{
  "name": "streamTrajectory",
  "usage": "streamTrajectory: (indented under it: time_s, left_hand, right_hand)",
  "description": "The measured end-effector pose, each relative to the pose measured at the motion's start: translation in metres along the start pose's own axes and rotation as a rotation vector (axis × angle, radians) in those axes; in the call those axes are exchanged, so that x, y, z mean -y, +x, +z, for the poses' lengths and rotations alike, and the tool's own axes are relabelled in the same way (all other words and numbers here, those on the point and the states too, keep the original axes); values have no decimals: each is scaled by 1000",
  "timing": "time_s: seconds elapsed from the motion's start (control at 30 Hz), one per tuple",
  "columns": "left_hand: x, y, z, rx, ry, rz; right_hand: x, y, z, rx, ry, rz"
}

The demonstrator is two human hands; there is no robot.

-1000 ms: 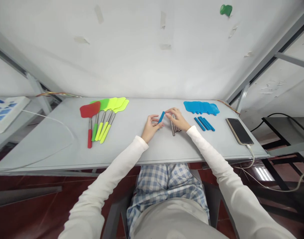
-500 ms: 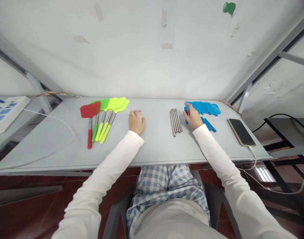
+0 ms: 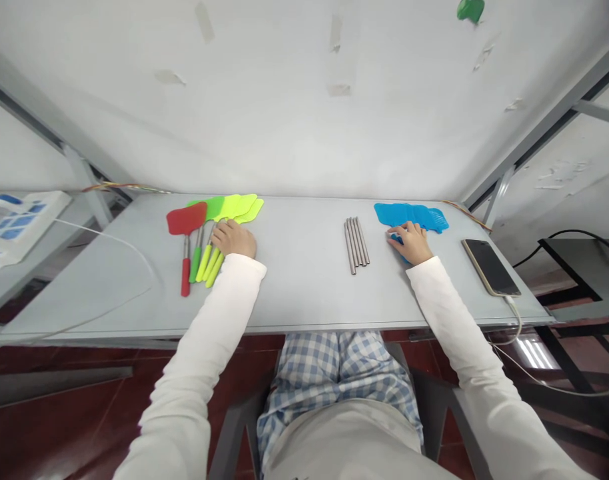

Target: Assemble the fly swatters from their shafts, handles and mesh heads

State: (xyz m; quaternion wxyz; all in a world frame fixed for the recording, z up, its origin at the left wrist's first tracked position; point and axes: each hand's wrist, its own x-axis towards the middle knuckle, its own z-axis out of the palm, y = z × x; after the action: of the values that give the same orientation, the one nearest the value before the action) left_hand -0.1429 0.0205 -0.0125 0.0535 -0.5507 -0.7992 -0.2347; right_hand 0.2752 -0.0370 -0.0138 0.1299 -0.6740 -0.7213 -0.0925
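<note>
My left hand [image 3: 236, 240] lies over the shafts of the yellow fly swatters [image 3: 244, 208], its fingers curled down around them. Beside these are a green fly swatter [image 3: 195, 263] and a red fly swatter [image 3: 186, 220], handles toward me. My right hand [image 3: 413, 243] is bent over the blue handles, thumb and forefinger around a blue handle [image 3: 396, 239]; most of the handles are hidden beneath it. Just beyond it, blue swatter heads [image 3: 409, 215] overlap in a row. Several metal rods [image 3: 357, 243] lie side by side between my hands.
A phone [image 3: 489, 267] with a charging cable [image 3: 514, 310] is at the table's right end. A white and blue box-like object [image 3: 22, 227] stands beyond the left end, and a thin white cable [image 3: 124, 243] crosses there. A white wall [image 3: 284, 120] backs the grey table [image 3: 304, 293].
My left hand has gone left from bare table onto the yellow fly swatters. My right hand has shifted right and nearer to me, over the blue handles; the separate blue handle has left its spot.
</note>
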Motion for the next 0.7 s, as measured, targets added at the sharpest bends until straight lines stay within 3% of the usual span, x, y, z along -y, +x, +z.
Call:
streamTrajectory:
  time_s: [0.17,0.3,0.43,0.53,0.7]
  left_hand:
    - [5,6,-2,107,3,-9]
    - [-8,-2,4,213,-53,213]
    - [-35,-27,9,299,-292,626]
    - [-56,-48,8,291,-468,880]
    - [-75,-60,3,194,-565,946]
  right_hand:
    - [-6,-3,-3,-22,4,25]
    - [12,-1,-9,-66,109,14]
    - [45,8,-16,-94,447,-53]
    - [67,19,-23,-33,794,-14]
    - [82,33,-37,199,1458,32]
